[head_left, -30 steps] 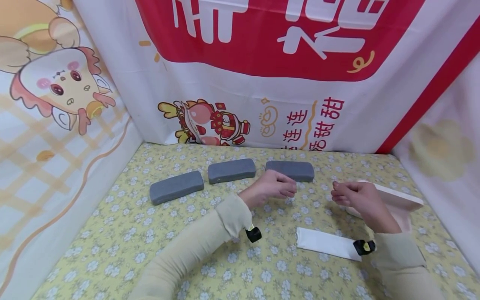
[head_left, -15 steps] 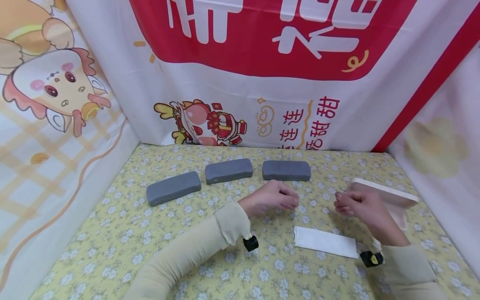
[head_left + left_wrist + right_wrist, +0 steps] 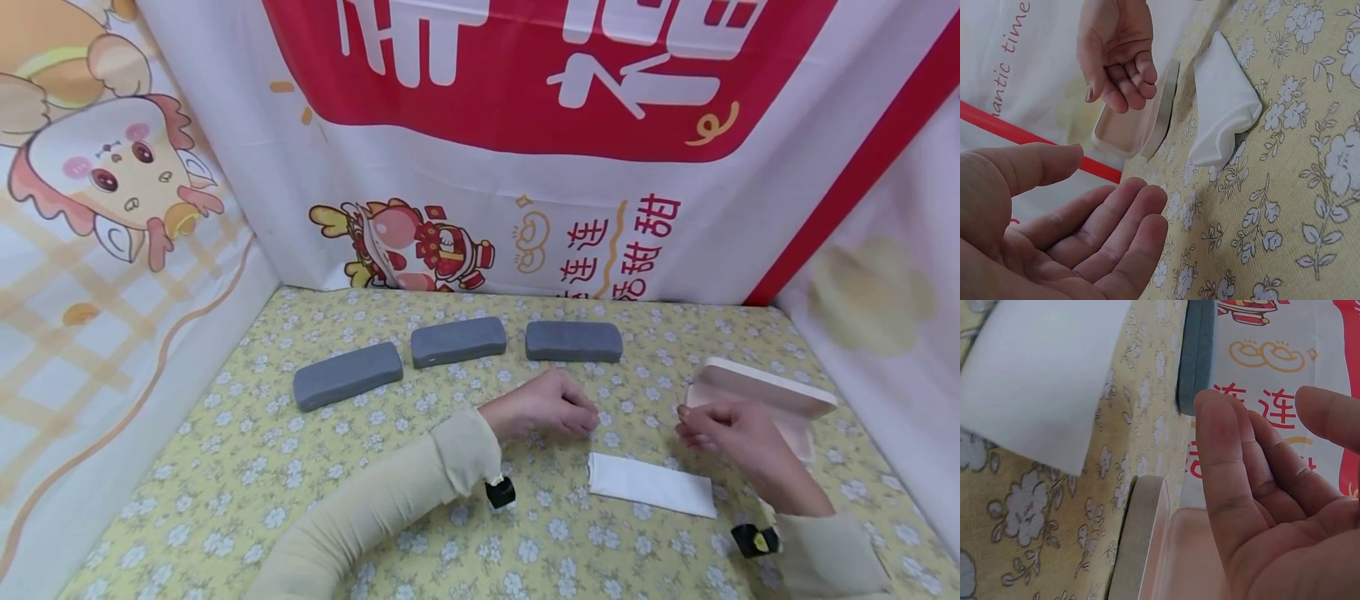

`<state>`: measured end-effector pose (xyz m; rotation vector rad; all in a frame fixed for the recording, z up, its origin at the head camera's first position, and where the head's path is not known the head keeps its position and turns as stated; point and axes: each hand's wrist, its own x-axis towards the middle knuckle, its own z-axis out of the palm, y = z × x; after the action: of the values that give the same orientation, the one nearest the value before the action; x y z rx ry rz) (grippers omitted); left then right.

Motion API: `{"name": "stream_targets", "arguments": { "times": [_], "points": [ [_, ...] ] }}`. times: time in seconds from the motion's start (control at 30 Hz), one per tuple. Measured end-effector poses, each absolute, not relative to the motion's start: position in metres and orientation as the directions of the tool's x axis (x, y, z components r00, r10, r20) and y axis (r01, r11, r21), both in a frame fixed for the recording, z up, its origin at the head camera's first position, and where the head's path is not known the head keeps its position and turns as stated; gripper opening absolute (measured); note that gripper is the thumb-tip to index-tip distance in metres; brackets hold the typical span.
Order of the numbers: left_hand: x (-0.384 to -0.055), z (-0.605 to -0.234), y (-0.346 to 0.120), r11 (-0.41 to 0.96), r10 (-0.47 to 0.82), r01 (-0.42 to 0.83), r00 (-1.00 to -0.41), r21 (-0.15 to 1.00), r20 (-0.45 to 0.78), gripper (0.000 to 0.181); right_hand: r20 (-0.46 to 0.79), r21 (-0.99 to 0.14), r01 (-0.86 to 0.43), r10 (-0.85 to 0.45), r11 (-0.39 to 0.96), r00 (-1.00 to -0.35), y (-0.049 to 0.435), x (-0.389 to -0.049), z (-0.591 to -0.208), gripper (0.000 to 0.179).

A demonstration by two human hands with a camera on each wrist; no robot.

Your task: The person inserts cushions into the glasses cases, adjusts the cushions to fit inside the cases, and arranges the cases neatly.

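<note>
Between and just in front of my two hands, a folded white cloth (image 3: 651, 485) lies flat on the flowered tablecloth. My left hand (image 3: 551, 404) hovers beyond its left end, fingers loosely bent and holding nothing. To the right, my right hand (image 3: 738, 442) is raised with relaxed fingers and an empty palm, as the right wrist view also shows. Behind it stands an open glasses case (image 3: 765, 387) with a pale pink inside, partly hidden by that hand. In the left wrist view, one end of the white cloth (image 3: 1222, 100) looks creased and slightly lifted.
Three closed grey cases line the back of the table: a left one (image 3: 348, 377), a middle one (image 3: 458, 342) and a right one (image 3: 573, 342). Printed fabric walls (image 3: 420, 167) enclose the table at the back and on both sides.
Both hands have come down a little toward my body, the left one leaving the right-hand grey case fully visible. The head view has shifted slightly. The cloth and cases stay put.
</note>
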<state>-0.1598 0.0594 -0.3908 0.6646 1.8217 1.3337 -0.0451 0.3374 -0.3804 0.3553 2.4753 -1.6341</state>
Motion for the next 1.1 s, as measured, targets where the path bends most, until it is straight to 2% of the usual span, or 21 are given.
{"name": "stream_targets", "arguments": {
  "times": [0.23,0.4,0.5,0.67,0.8,0.93,1.1],
  "points": [
    [-0.158,-0.394,0.06,0.321,0.801,0.008,-0.536,0.947,-0.267,0.024,-0.322,-0.842,0.356,0.153,0.405,-0.934,0.338,-0.042,-0.386,0.051],
    [-0.154,-0.392,0.06,0.331,0.83,0.106,-0.505,0.938,-0.236,0.017,-0.342,-0.827,0.381,0.168,0.414,-0.924,0.339,-0.04,-0.388,0.05],
    [-0.151,-0.391,0.06,0.342,0.839,0.162,-0.496,0.926,-0.223,0.015,-0.348,-0.828,0.385,0.163,0.408,-0.923,0.341,-0.038,-0.389,0.048],
    [-0.151,-0.394,0.062,0.366,0.83,0.17,-0.505,0.915,-0.238,0.01,-0.346,-0.845,0.383,0.163,0.374,-0.924,0.344,-0.035,-0.392,0.045],
    [-0.15,-0.397,0.065,0.367,0.845,0.215,-0.483,0.905,-0.228,0.02,-0.347,-0.843,0.385,0.166,0.375,-0.923,0.346,-0.032,-0.395,0.047],
    [-0.147,-0.4,0.067,0.371,0.874,0.37,-0.449,0.852,-0.186,0.037,-0.354,-0.842,0.39,0.162,0.374,-0.921,0.35,-0.028,-0.398,0.043],
    [-0.142,-0.401,0.071,0.391,0.879,0.485,-0.45,0.782,-0.159,0.035,-0.374,-0.844,0.402,0.149,0.354,-0.916,0.354,-0.021,-0.401,0.039]
  ]
}}
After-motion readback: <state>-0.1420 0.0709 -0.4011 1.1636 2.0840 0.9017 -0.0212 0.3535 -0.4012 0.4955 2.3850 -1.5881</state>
